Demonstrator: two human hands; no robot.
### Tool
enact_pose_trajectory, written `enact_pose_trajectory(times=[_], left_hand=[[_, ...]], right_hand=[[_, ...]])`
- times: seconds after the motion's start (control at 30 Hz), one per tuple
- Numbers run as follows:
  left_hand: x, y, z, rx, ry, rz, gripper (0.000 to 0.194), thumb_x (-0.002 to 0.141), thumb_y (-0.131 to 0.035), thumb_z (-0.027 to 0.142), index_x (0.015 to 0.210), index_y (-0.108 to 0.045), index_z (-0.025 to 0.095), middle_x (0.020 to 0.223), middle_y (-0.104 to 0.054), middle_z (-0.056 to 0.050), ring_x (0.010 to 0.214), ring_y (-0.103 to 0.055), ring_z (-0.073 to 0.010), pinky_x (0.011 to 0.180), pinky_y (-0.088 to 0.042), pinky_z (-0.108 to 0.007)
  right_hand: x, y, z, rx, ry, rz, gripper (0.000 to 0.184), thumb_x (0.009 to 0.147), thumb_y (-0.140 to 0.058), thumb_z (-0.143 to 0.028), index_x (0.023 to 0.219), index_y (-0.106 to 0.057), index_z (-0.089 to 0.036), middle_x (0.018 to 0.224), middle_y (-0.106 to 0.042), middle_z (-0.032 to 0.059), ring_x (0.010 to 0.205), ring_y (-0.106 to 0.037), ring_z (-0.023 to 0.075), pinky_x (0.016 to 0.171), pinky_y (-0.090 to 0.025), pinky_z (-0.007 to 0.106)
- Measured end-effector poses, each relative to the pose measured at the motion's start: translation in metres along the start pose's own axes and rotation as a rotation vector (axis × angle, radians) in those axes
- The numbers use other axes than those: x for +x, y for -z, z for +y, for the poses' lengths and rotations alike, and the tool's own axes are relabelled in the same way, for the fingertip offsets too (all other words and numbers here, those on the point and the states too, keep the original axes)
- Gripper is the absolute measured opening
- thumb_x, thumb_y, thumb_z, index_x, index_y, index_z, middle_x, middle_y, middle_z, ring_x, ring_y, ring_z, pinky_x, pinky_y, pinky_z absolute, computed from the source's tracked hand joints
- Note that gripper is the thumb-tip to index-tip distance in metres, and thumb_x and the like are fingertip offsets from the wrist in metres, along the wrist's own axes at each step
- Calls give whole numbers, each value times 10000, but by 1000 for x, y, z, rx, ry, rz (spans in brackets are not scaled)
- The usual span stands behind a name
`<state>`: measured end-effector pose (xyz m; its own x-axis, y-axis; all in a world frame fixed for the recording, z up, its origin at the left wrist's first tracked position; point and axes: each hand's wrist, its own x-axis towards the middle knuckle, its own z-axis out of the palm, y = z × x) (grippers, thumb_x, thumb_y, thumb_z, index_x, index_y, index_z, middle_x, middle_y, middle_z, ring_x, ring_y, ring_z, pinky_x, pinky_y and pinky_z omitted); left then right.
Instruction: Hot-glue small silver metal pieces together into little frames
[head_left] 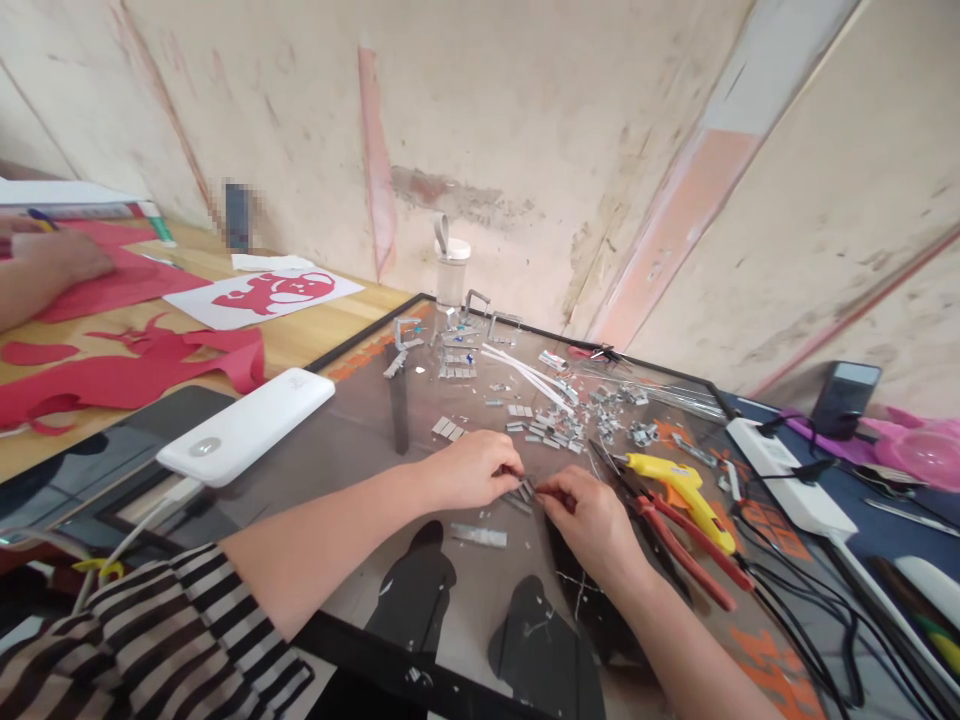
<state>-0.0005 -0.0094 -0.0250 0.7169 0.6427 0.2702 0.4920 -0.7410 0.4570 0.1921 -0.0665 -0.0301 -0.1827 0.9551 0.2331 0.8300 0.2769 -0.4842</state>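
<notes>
1. The left hand (476,468) is held low over the middle of the glossy tabletop (352,430), with its fingers curled in and the thumb brought close to the index finger; whether anything is gripped cannot be told
2. The right hand (589,510) is placed just across from it, its fingers bent and the fingertips drawn nearly together; a firm hold cannot be made out
3. Small grey pieces (523,491) are seen between the two sets of fingertips, partly hidden by them
4. A clear strip (480,536) is laid on the tabletop, on the near side of the left hand
5. Beyond the hands, a loose heap of grey parts (559,425) is spread, with white sticks (529,375) laid beside it
6. To the right, red-handled pliers (690,558) and a yellow glue gun (696,500) are set side by side, near a white power strip (795,490)
7. At the left, red paper is touched by another person's hand (64,263)
</notes>
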Motion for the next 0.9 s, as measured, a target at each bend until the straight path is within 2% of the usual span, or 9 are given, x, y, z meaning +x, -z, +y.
enact_pose_trajectory(times=[0.1,0.27,0.5,0.7,0.9], left_hand=[[0,-2,1,1,27,12,161,754,-620,251,871,-694,169,795,-632,-32,736,-586,-150,677,-426,-239],[2,-4,6,9,54,19,133,721,-648,218,834,-706,177,774,-640,-27,735,-591,-151,664,-428,-230],[6,-6,6,53,9,25,148,743,-606,157,844,-706,197,790,-659,-24,766,-597,-161,687,-438,-244],[6,-7,6,52,-7,47,159,752,-601,164,871,-704,179,806,-656,-36,787,-597,-168,710,-448,-250],[4,-6,3,20,-6,63,185,781,-554,138,894,-697,173,848,-680,-40,812,-610,-165,749,-451,-256]], right_hand=[[0,0,1,2,4,-18,140,780,-530,-222,741,-664,-222,722,-613,6,651,-577,155,607,-404,245],[0,-4,6,-1,35,-33,158,796,-498,-242,754,-649,-227,750,-632,24,650,-592,174,624,-432,270],[2,-8,10,-7,18,-25,161,804,-481,-265,786,-637,-230,807,-656,29,715,-620,193,688,-455,300],[2,-11,14,-15,-25,4,163,793,-489,-284,855,-625,-219,807,-663,30,701,-619,194,635,-453,293],[2,-7,9,-6,0,11,180,809,-468,-282,844,-630,-209,817,-671,37,724,-621,195,668,-459,299]])
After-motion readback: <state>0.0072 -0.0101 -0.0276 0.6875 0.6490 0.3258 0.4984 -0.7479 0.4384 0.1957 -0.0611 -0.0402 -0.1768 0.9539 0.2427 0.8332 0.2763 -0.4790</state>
